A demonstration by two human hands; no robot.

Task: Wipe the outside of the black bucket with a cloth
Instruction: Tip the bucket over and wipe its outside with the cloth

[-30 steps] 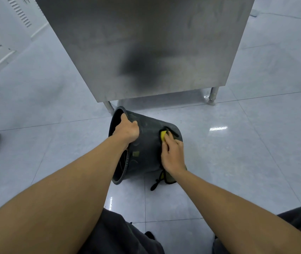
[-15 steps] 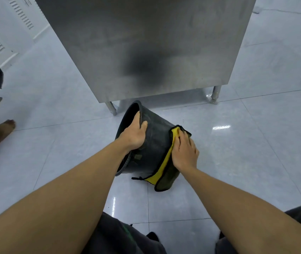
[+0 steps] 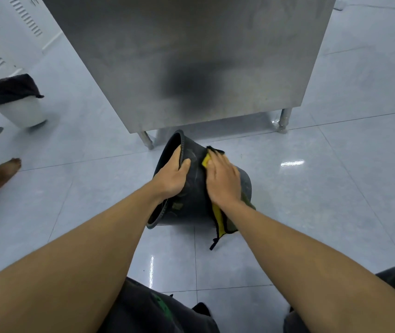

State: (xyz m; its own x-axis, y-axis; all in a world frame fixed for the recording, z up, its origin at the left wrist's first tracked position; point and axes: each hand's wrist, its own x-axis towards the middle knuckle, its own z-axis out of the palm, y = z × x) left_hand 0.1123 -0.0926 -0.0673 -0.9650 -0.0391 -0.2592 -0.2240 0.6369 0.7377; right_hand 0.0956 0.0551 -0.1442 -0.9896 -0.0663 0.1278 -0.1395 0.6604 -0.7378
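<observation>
A black bucket lies tipped on its side on the tiled floor, just in front of a steel cabinet. The person's left hand grips the rim, fingers curled inside, thumb outside. The right hand lies flat, fingers extended, pressing a yellow cloth against the outer wall. The cloth's lower end trails toward the floor.

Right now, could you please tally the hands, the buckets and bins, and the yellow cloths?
Hands: 2, left hand and right hand
Buckets and bins: 2, black bucket and white bin
Yellow cloths: 1, cloth
Total: 5
</observation>
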